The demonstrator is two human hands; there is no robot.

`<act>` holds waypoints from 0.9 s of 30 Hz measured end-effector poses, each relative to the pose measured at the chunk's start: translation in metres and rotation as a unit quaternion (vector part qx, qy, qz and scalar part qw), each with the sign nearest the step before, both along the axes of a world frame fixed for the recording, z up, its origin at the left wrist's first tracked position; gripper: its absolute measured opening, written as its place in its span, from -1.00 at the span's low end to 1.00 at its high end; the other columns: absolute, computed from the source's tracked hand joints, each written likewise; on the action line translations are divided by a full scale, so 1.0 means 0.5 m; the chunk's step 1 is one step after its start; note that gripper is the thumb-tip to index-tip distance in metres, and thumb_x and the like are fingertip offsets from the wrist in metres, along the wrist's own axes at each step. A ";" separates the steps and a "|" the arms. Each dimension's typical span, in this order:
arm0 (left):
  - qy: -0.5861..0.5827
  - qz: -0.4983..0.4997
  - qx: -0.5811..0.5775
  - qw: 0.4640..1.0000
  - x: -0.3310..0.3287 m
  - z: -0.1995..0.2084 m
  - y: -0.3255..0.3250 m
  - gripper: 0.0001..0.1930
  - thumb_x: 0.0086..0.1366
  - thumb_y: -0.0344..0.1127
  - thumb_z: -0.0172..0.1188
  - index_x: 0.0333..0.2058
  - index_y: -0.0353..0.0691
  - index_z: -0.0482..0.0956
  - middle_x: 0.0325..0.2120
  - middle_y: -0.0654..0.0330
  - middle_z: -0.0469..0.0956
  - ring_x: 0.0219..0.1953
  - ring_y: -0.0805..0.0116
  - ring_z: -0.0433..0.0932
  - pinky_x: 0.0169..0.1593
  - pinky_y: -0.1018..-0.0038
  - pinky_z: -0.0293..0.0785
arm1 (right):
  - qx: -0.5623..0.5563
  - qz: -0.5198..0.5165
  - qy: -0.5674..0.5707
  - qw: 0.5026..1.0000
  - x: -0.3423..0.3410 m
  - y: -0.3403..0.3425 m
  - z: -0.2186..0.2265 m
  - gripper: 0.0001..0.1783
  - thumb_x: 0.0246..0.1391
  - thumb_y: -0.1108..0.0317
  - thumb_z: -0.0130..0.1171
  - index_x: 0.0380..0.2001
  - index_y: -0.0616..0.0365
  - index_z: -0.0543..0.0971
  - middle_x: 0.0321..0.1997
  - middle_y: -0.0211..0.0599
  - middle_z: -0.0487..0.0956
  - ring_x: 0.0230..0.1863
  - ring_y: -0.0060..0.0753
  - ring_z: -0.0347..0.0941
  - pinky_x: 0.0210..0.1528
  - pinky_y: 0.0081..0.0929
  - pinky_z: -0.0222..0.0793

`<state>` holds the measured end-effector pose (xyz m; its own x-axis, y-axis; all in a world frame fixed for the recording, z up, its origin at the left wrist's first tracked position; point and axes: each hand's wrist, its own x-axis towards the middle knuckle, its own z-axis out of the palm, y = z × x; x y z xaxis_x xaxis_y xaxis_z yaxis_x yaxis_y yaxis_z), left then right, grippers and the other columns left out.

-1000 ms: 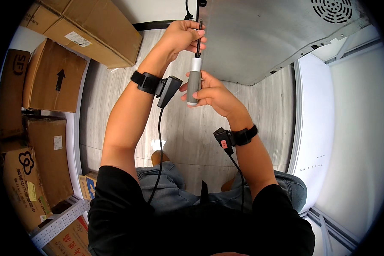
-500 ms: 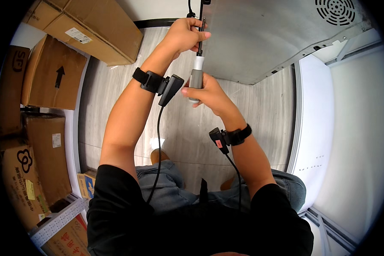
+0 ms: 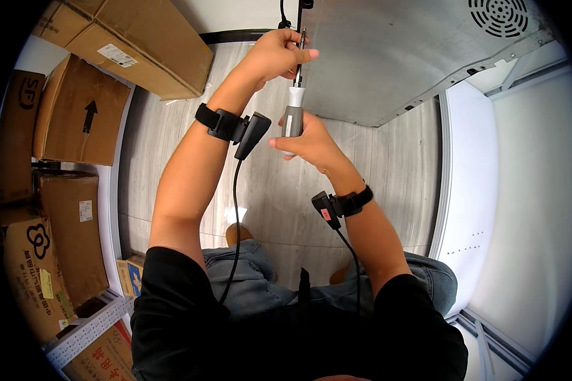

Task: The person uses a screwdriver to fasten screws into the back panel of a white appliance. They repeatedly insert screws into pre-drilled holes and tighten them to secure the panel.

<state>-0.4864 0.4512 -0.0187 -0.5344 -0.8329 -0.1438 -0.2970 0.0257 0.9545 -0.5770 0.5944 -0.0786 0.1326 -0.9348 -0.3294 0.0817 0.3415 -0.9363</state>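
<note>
My right hand is wrapped round the grey and white handle of a screwdriver. The thumb lies across the lower part of the grip. From the handle a slim metal shaft points away from me, along the left edge of a large grey sheet-metal casing. Farther up, my left hand has its thumb and fingers closed about the shaft near the tip. What the tip meets at the casing's edge is too small to tell. Black straps with small dark devices and cables sit on both wrists.
Cardboard boxes stand on a rack at the left, and a tall carton at the upper left. A white shelf or panel runs along the right. The casing has a round vent. My knees rest above grey wood-look flooring.
The screwdriver handle has turned a little in my right hand, and a pale stripe now shows on it. My right hand has shifted only slightly; my left hand stays at the shaft.
</note>
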 end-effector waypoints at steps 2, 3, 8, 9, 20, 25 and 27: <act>-0.006 0.010 -0.021 1.000 -0.004 -0.012 0.001 -0.62 0.17 -0.29 0.28 -0.08 -0.32 0.46 -0.55 0.34 0.47 -0.57 0.56 0.45 -0.43 0.58 0.49 | 0.000 0.002 0.019 1.000 0.003 0.003 0.003 -0.38 -0.19 0.33 0.39 -0.04 0.24 0.35 -0.32 -0.37 0.49 -0.38 -0.56 0.45 -0.42 -0.49 0.48; -0.009 0.014 -0.031 0.999 -0.005 -0.017 0.001 -0.61 0.15 -0.28 0.30 -0.08 -0.32 0.46 -0.56 0.36 0.45 -0.59 0.58 0.43 -0.44 0.58 0.49 | -0.002 0.009 0.023 1.000 0.003 0.004 0.002 -0.38 -0.18 0.33 0.38 -0.04 0.24 0.35 -0.31 -0.36 0.49 -0.36 -0.55 0.46 -0.41 -0.49 0.49; 0.027 0.000 0.029 0.999 -0.002 -0.011 -0.006 -0.67 0.20 -0.34 0.22 -0.08 -0.33 0.46 -0.49 0.29 0.52 -0.53 0.53 0.51 -0.43 0.58 0.51 | -0.005 0.003 -0.137 0.991 -0.012 0.010 0.000 -0.39 -0.10 0.37 0.30 0.03 0.20 0.30 -0.20 -0.28 0.50 -0.26 -0.47 0.48 -0.31 -0.41 0.52; 0.038 -0.001 0.042 0.998 0.001 -0.009 -0.005 -0.68 0.21 -0.35 0.20 -0.08 -0.33 0.45 -0.47 0.27 0.54 -0.51 0.52 0.53 -0.41 0.57 0.51 | -0.004 0.025 -0.176 0.984 -0.021 0.009 0.002 -0.40 -0.08 0.39 0.28 0.05 0.19 0.28 -0.18 -0.27 0.50 -0.24 -0.45 0.49 -0.28 -0.39 0.52; -0.003 0.002 -0.002 1.000 -0.009 -0.004 0.000 -0.66 0.18 -0.25 0.26 -0.12 -0.30 0.48 -0.49 0.28 0.53 -0.47 0.51 0.53 -0.37 0.53 0.52 | -0.029 0.013 -0.026 0.999 -0.020 0.003 -0.028 -0.41 -0.14 0.35 0.37 -0.05 0.28 0.35 -0.30 -0.39 0.45 -0.31 -0.56 0.44 -0.36 -0.48 0.47; 0.005 0.020 -0.019 1.000 -0.011 -0.025 -0.007 -0.67 0.17 -0.24 0.28 -0.15 -0.29 0.50 -0.57 0.34 0.48 -0.51 0.56 0.48 -0.41 0.58 0.49 | -0.042 -0.014 0.008 0.999 -0.008 0.003 -0.019 -0.44 -0.15 0.30 0.39 -0.12 0.28 0.35 -0.34 -0.40 0.44 -0.35 -0.56 0.43 -0.41 -0.53 0.43; 0.011 0.020 -0.013 1.000 -0.013 -0.026 -0.004 -0.67 0.17 -0.24 0.27 -0.14 -0.28 0.50 -0.56 0.33 0.48 -0.51 0.56 0.49 -0.41 0.58 0.49 | -0.058 -0.021 0.013 0.998 -0.007 0.004 -0.030 -0.44 -0.14 0.30 0.38 -0.12 0.27 0.35 -0.35 -0.40 0.43 -0.35 -0.55 0.43 -0.41 -0.54 0.42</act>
<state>-0.4928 0.4494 -0.0315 -0.5029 -0.8571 -0.1117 -0.2781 0.0381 0.9598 -0.5807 0.5963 -0.0937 0.0856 -0.9716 -0.2206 0.0687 0.2266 -0.9716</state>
